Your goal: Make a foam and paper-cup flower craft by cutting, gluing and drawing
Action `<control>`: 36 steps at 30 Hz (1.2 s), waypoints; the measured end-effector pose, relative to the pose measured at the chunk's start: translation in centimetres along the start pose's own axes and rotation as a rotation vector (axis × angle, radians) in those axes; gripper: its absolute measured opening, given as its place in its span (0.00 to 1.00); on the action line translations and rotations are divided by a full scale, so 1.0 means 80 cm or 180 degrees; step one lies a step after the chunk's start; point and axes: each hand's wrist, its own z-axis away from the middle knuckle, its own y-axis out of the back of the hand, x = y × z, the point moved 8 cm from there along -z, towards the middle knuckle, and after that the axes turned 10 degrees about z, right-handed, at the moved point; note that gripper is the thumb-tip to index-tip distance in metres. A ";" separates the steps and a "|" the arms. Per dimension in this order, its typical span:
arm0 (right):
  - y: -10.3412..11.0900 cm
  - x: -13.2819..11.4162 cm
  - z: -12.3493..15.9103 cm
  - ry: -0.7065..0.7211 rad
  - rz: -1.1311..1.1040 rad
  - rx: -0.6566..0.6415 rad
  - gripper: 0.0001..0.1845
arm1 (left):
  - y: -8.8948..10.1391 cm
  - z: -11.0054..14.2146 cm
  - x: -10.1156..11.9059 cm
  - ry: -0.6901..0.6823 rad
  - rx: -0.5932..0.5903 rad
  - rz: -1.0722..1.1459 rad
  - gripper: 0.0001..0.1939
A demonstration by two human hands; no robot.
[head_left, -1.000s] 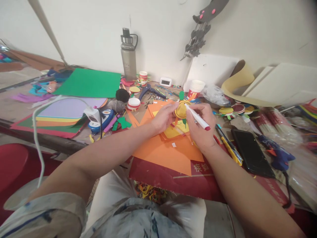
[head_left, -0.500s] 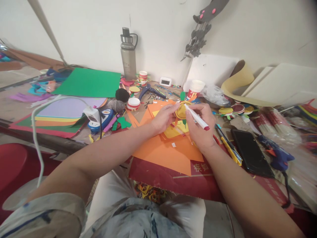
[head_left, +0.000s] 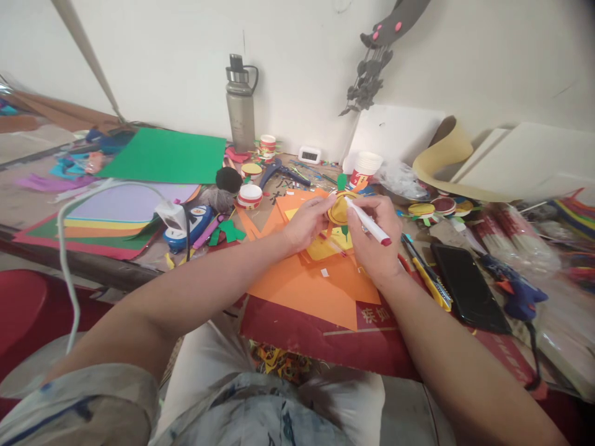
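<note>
My left hand (head_left: 307, 224) is closed on the edge of a small round yellow paper craft (head_left: 338, 210) with green and orange paper bits sticking out from it. A white marker with a red end (head_left: 369, 222) is gripped in my right hand (head_left: 379, 238), its tip end against the yellow face. Whether the tip is drawing is too small to see. Beneath both hands lie orange paper sheets (head_left: 307, 291) and pieces of yellow paper (head_left: 320, 249). A small white scrap (head_left: 324, 272) rests on the orange sheet.
To the right lie a yellow utility knife (head_left: 432, 282), a black phone (head_left: 469, 288) and a blue glue gun (head_left: 523, 300). Paper cups (head_left: 367, 164) and a bottle (head_left: 240, 111) stand at the back. Green paper (head_left: 165, 155) and a white cable (head_left: 65, 248) are on the left.
The view has shifted very slightly. Both hands keep their hold on the yellow craft and the marker, with almost no movement.
</note>
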 end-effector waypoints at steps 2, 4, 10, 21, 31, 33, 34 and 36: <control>0.000 -0.001 0.000 0.0016 -0.0023 0.0007 0.06 | 0.000 0.001 0.000 0.0011 0.0024 -0.0012 0.19; 0.001 -0.002 0.000 0.0040 -0.0048 0.0013 0.06 | -0.001 0.001 0.001 -0.0002 0.0014 -0.0022 0.18; 0.000 0.001 0.000 -0.0036 -0.0022 0.0013 0.07 | 0.004 -0.003 0.000 -0.0034 -0.0024 0.0019 0.17; 0.002 0.000 -0.001 -0.0021 0.0045 0.0012 0.08 | 0.001 -0.002 0.002 -0.0068 -0.0031 -0.0011 0.18; 0.003 -0.004 -0.002 0.0023 0.0014 0.0031 0.06 | 0.000 0.000 0.000 0.0005 0.0033 0.0026 0.19; 0.003 -0.005 -0.002 0.0047 0.0008 0.0031 0.06 | -0.001 0.001 0.001 0.0014 0.0038 0.0032 0.19; 0.003 -0.005 -0.002 0.0054 0.0008 0.0024 0.06 | -0.001 0.001 0.001 0.0009 0.0042 0.0036 0.18; 0.002 -0.004 -0.002 0.0047 0.0028 0.0004 0.06 | 0.000 0.001 0.002 -0.0011 0.0064 0.0046 0.18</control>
